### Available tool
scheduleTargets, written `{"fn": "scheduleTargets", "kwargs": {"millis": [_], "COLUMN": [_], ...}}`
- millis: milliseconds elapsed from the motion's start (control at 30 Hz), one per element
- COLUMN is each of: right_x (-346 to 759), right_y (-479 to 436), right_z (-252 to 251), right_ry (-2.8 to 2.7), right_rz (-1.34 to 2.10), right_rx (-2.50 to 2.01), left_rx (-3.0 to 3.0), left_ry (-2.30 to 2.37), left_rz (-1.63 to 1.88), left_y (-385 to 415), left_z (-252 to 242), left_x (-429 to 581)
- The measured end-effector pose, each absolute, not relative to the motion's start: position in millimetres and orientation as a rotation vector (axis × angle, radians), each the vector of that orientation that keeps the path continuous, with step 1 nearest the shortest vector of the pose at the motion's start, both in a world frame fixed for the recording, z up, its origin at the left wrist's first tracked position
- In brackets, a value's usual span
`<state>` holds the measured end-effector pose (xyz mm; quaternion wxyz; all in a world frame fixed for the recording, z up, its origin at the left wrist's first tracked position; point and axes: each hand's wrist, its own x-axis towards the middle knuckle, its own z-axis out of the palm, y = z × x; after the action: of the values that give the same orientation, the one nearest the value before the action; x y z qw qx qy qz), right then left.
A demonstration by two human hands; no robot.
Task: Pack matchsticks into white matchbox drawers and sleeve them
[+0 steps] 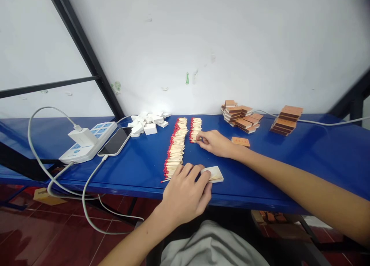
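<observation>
My left hand (187, 191) rests near the table's front edge, its thumb and fingers closed on a small white matchbox tray (216, 169) with some matchsticks lying in it. The hand partly hides that tray. Farther back, my right hand (215, 143) pinches at the near end of a short row of red-tipped matches (196, 124); its fingertips cover exactly how many it grips. To the left runs a longer row of matches (177, 144), heads facing left, its near end beside my left fingers. An orange matchbox sleeve (240, 141) lies flat just behind my right wrist.
White trays (147, 121) are heaped at the back left. Brown matchboxes stand in a loose pile (243, 117) and a neater stack (286, 120) at the back right. A phone (115, 141), a power strip (86, 143) and white cables occupy the left of the blue table (138, 166).
</observation>
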<state>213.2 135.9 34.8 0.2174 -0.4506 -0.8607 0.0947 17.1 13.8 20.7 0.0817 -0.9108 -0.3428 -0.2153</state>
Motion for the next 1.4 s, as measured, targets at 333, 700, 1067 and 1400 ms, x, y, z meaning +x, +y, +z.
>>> {"fn": "scheduleTargets", "kwargs": {"millis": [333,700,1067,1400], "right_x": [211.5,212.4,213.7,214.3], "right_y": [134.3,132.9,133.5,129.5], "right_z": [39.5,35.3,32.4,37.0], "right_ry": [-2.373,-2.433,-2.415,-2.328], "right_rz": [0.281,0.223,0.212,0.286], "right_rx": [-1.315,-1.295,-1.240,-1.214], "left_rx": [-2.718,-2.720,-2.723,-2.726], "left_ry": [-1.014,-1.005,-1.003,-1.005], "left_rz": [-0.652,-0.657,-0.670,-0.663], "left_y": [14.1,14.6,14.8,14.7], "left_z": [19.7,19.5,19.5,19.5], "left_x": [16.9,16.6,16.7,16.4]}}
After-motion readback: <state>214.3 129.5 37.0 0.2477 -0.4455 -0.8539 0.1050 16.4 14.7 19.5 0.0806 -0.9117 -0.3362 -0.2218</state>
